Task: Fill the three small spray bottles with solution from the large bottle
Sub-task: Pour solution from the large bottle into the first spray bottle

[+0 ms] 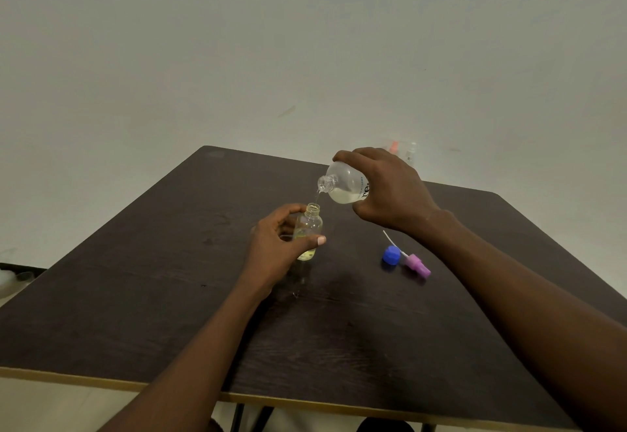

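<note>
While right hand (390, 190) grips the large clear plastic bottle (342, 184) tilted mouth-down toward the left | left hand (278, 241) wraps the small clear plastic spray bottle (312, 223), upright on the dark wooden counter (169, 296); pouring mouth just above-right of open neck; thin stream bridges the gap

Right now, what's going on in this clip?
A person is pouring. The right hand tips the large bottle, and a thin stream runs into the open small spray bottle, which the left hand holds upright on the table. It holds only a little yellowish liquid at the bottom. A blue cap and a purple spray head lie to the right. Two more small bottles stand blurred at the far edge.
</note>
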